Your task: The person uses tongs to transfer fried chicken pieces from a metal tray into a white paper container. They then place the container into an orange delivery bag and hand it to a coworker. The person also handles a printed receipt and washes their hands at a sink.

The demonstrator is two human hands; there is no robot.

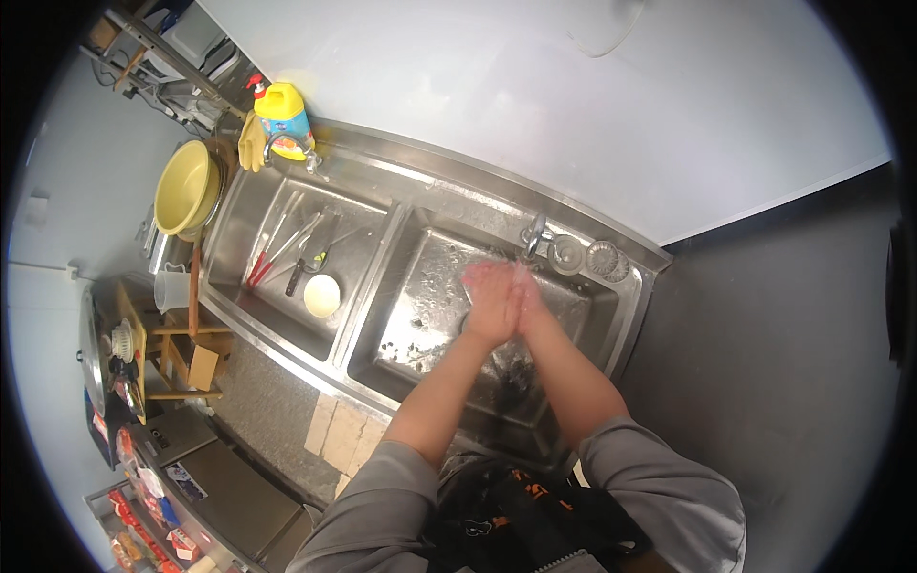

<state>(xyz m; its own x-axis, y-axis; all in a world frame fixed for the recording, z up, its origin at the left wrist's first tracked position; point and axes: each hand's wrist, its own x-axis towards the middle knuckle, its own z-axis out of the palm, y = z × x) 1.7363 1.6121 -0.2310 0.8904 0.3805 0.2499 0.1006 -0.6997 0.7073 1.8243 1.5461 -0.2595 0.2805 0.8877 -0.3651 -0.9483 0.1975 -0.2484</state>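
My left hand (493, 304) and my right hand (529, 292) are pressed against each other over the right basin of a stainless steel double sink (444, 329). A thin stream of water (521, 271) runs onto them from the chrome faucet (534, 238) just above. Wet and stretched out, the left hand covers part of the right. Splashing blurs the fingertips, and the right fingers are mostly hidden. No object shows in either hand. Dark bits of debris (390, 349) lie on the wet basin floor.
The left basin holds red-handled tongs (266, 266), a dark-handled utensil (294, 278) and a small cream bowl (322, 296). Glass dishes (602, 258) stand right of the faucet. A yellow pump jug (285, 118), rubber gloves (251, 142) and a yellow basin (188, 188) are at the far left.
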